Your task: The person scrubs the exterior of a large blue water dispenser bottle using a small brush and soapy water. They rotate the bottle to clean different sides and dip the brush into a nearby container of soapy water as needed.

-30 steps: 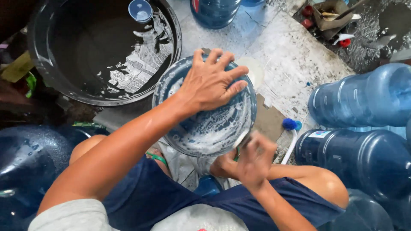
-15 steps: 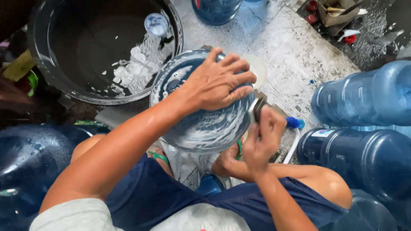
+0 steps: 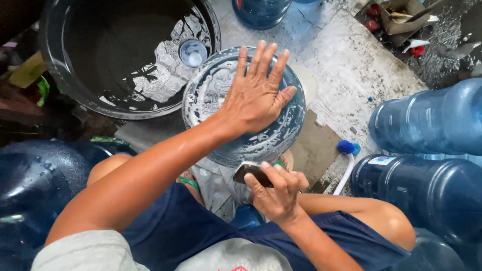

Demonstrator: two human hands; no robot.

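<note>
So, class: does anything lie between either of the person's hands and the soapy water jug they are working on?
Left hand lies flat on the soapy jug, nothing between. Right hand presses a dark scrub pad against its near side.

Bare arms, no watch or rings. Left hand (image 3: 256,95) and right hand (image 3: 276,195) both bare. Light grey shirt sleeve (image 3: 85,251), dark blue shorts (image 3: 170,226). Bare knees. Green flip-flop strap (image 3: 188,181).

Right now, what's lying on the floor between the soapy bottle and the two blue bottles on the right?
In the head view, a white-handled brush with a blue head lies between the soapy bottle and the blue bottles, beside a brown board.
</note>
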